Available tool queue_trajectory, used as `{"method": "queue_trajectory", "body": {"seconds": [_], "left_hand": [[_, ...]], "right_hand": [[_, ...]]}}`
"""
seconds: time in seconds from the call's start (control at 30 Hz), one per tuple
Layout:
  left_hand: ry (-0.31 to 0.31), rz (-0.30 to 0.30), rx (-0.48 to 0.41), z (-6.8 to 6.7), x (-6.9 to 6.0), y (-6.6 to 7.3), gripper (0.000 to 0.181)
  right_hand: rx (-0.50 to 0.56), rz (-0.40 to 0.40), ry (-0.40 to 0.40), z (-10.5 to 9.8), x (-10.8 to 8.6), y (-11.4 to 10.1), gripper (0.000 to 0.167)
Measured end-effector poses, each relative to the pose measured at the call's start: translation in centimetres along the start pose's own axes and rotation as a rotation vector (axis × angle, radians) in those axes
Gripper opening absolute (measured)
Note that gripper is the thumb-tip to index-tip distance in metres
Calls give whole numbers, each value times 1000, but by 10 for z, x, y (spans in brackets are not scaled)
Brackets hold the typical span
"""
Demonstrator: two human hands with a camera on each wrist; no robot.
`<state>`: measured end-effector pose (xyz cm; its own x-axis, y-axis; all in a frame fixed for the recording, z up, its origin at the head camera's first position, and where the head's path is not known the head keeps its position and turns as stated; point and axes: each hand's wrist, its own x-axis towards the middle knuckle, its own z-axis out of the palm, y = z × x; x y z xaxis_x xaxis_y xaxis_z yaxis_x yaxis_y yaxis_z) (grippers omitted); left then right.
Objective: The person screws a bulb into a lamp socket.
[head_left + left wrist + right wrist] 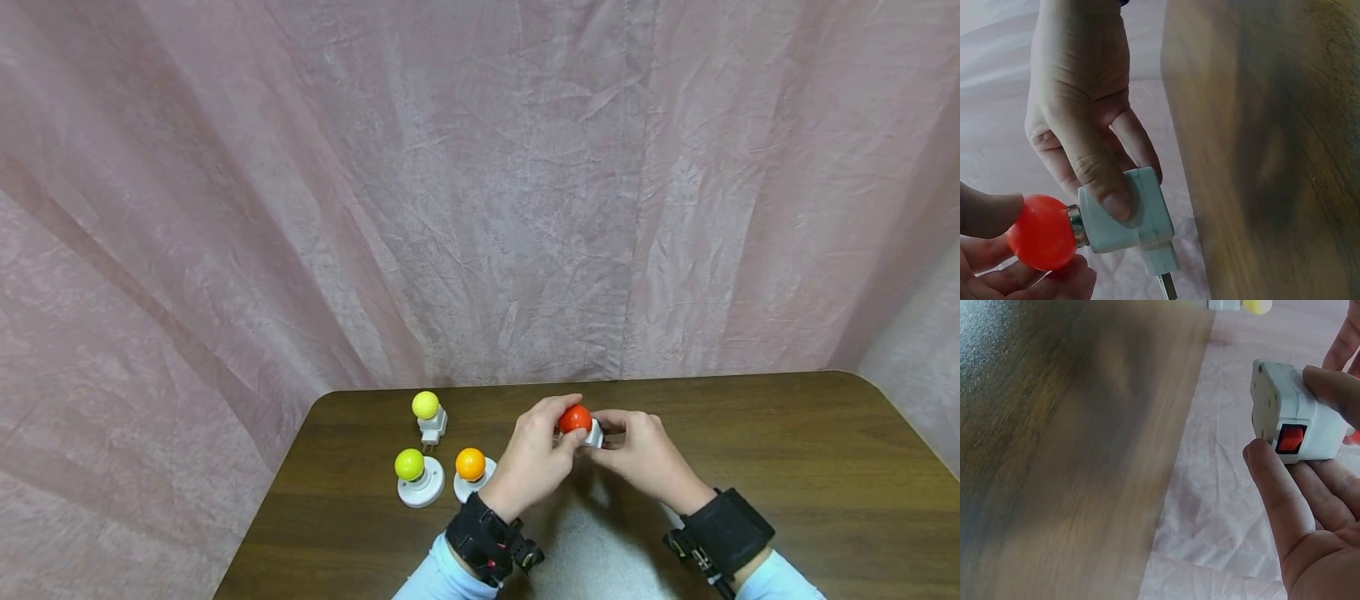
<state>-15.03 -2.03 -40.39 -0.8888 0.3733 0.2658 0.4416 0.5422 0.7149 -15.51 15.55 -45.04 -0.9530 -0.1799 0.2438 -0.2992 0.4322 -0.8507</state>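
Note:
A red light bulb (pixel 575 418) is between the thumb and fingers of my left hand (pixel 538 450), which pinch it by its round glass. The bulb's metal base sits at the mouth of a white plug-in lamp holder (pixel 1124 212); how far it is threaded in I cannot tell. My right hand (pixel 637 450) grips that lamp holder (pixel 1304 412) between thumb and fingers, above the table. On the holder's side is a red rocker switch (pixel 1291 439). A metal plug prong (pixel 1167 286) sticks out from it in the left wrist view.
Left of my hands, a yellow bulb (pixel 425 405) sits in another white plug-in holder (pixel 432 425). Nearer stand a yellow-green bulb (pixel 409 464) and an orange bulb (pixel 470 464) on round white bases. The brown wooden table (pixel 795 450) ends at a pink curtain (pixel 480 208).

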Motion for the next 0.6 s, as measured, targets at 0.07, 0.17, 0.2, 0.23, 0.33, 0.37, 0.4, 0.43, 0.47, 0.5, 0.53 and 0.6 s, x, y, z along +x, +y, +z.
{"method": "queue_trajectory", "body": {"seconds": [0.07,0.17,0.2,0.23,0.33,0.37,0.4,0.43,0.47,0.5,0.53,0.6], "left_hand": [[-3,-17,-18,0,0,1,43],[31,-45,-30,0,1,1,46],[49,-55,-31,1,1,1,46],[67,-62,-30,1,2,0,46],[107,-71,-3,2,2,-2,41],[112,-73,1,2,1,-2,40],[114,-75,0,2,1,-2,40],[113,-75,-3,1,1,-2,40],[109,-73,-8,1,1,-2,39],[101,-68,-14,0,1,-2,39],[92,-58,-15,-1,1,-2,38],[67,-36,-22,-2,1,-2,37]], "right_hand": [[4,7,-9,0,0,1,40],[20,15,-18,0,0,2,41],[28,15,-21,0,0,2,41],[35,15,-23,0,0,2,40],[52,15,-30,1,0,2,40],[53,17,-33,1,0,1,39],[53,21,-38,1,1,1,39],[51,25,-41,1,0,1,39],[48,27,-44,1,0,1,39],[48,31,-47,1,0,1,39],[46,34,-51,1,0,1,39],[43,36,-53,1,0,2,38]]}}
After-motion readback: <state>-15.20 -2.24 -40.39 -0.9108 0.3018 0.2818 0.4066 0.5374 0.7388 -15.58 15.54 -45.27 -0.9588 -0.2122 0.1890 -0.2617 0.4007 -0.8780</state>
